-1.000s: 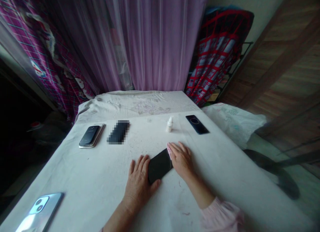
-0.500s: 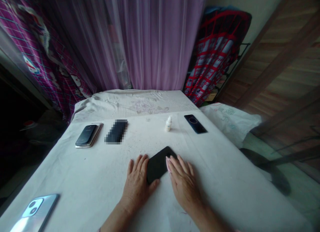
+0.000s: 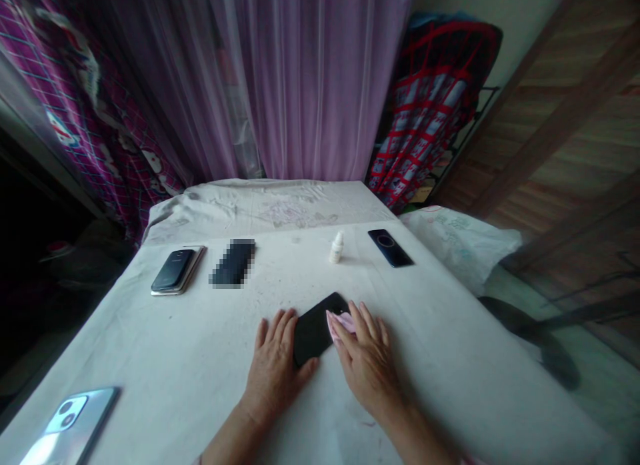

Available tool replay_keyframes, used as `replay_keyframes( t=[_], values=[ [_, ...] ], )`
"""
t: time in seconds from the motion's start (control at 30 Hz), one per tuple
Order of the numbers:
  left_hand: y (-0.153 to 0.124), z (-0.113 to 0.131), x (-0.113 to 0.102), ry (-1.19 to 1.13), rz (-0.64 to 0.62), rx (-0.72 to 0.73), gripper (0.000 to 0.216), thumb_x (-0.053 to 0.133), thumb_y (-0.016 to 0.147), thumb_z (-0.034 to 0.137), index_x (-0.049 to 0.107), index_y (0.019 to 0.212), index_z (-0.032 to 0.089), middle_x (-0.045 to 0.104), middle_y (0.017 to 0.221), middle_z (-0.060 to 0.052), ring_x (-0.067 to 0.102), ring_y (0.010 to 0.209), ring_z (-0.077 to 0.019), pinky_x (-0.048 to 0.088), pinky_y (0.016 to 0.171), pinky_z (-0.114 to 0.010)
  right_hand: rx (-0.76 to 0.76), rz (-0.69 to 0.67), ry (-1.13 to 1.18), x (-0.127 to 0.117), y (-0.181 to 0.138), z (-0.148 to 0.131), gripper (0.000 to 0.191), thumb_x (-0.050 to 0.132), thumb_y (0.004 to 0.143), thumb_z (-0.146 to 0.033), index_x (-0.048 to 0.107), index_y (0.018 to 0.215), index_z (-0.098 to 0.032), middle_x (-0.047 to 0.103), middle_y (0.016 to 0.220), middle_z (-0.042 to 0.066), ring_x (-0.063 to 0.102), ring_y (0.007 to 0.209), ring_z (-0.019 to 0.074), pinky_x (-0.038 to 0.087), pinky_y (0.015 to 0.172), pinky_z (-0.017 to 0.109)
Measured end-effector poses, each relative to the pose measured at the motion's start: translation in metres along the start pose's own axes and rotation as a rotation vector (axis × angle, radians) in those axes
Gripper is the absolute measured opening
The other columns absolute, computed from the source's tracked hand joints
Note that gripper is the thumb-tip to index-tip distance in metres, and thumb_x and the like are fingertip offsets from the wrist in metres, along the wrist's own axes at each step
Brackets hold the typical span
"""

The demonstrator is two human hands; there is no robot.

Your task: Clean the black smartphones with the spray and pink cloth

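A black phone (image 3: 314, 328) lies flat in the middle of the white-covered table (image 3: 175, 358). My left hand (image 3: 274, 365) rests flat beside its left edge, fingers stretched out, thumb against the phone's near corner. My right hand (image 3: 365, 358) lies over the phone's right end. Its fingers press a small pink cloth (image 3: 343, 321) onto the screen.
At the back stand a small white dropper bottle (image 3: 337, 247) and a dark phone (image 3: 390, 247). Back left lie a dark phone on a case (image 3: 177, 270) and a blurred phone (image 3: 233, 263). A silver phone (image 3: 67, 425) sits near left. A white cushion (image 3: 460, 241) is right.
My right hand slid back along the phone toward me, then shifted slightly; the pink cloth shows under its fingertips again. My left hand stayed put.
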State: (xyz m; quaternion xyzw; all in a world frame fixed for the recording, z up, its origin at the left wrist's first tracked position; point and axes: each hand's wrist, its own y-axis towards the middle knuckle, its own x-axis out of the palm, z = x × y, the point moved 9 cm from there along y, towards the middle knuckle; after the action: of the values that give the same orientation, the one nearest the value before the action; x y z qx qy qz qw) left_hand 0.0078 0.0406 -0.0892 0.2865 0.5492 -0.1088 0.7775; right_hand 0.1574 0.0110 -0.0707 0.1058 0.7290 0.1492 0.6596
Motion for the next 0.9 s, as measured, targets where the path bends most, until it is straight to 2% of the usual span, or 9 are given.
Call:
replay_keyframes(
  t=[0.13,0.33,0.43,0.63,0.9],
  values=[
    [0.0,0.001,-0.001,-0.003,-0.008,0.007,0.065,0.058,0.083,0.047,0.043,0.135,0.011,0.049,0.141,-0.018,0.041,0.133,-0.0336,0.026,0.11,-0.058,0.022,-0.002,0.005,-0.003,-0.004,0.002,0.042,0.043,0.094,-0.024,0.052,0.134,-0.037,0.045,0.144,0.012,0.036,0.135,0.0313,0.034,0.102,0.054],
    [0.001,-0.002,0.001,-0.01,-0.013,-0.008,0.066,0.061,0.081,0.047,0.044,0.135,0.014,0.051,0.139,-0.018,0.042,0.132,-0.0332,0.025,0.111,-0.056,0.052,-0.036,0.048,0.008,0.037,-0.001,0.035,0.045,0.095,-0.03,0.059,0.127,-0.036,0.043,0.146,0.01,0.032,0.137,0.0308,0.03,0.104,0.055],
    [0.001,-0.002,0.0,-0.019,-0.01,-0.016,0.065,0.061,0.081,0.047,0.044,0.135,0.014,0.051,0.139,-0.018,0.043,0.132,-0.0333,0.026,0.11,-0.056,0.082,-0.022,0.022,0.008,0.043,0.005,0.035,0.044,0.096,-0.03,0.059,0.127,-0.036,0.045,0.145,0.011,0.033,0.136,0.031,0.03,0.103,0.056],
    [0.002,-0.001,-0.002,-0.032,-0.012,-0.026,0.064,0.061,0.081,0.046,0.044,0.134,0.015,0.051,0.14,-0.017,0.043,0.131,-0.0338,0.026,0.11,-0.058,0.142,-0.001,-0.046,0.005,0.024,0.028,0.038,0.042,0.096,-0.029,0.055,0.131,-0.035,0.047,0.143,0.011,0.036,0.134,0.0325,0.032,0.101,0.056],
    [0.003,0.0,-0.002,-0.025,-0.033,-0.028,0.063,0.06,0.082,0.045,0.045,0.133,0.012,0.05,0.14,-0.018,0.043,0.132,-0.0343,0.028,0.109,-0.059,0.069,0.006,-0.028,-0.006,-0.01,0.014,0.041,0.042,0.095,-0.025,0.053,0.134,-0.033,0.048,0.141,0.013,0.037,0.133,0.0324,0.035,0.101,0.053]
  ],
)
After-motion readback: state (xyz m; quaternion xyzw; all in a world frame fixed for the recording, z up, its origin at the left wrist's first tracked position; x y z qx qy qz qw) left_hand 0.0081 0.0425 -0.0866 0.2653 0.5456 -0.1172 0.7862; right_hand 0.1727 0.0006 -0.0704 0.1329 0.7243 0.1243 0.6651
